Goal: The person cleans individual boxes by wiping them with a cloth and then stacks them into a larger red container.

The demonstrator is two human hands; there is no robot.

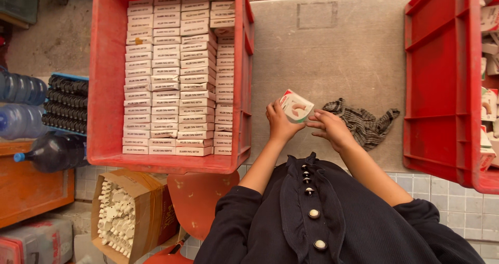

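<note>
Between both hands, a small white carton is held above the grey worktop. The left hand grasps its near-left edge; the right hand pinches its lower right corner with the fingertips. The carton is tilted, its long axis running from upper left to lower right, its printed face turned up. Just beyond the right hand lies a crumpled striped cloth. Left of the left hand stands a red crate packed with rows of like cartons. Well right of the right hand stands a second red crate.
</note>
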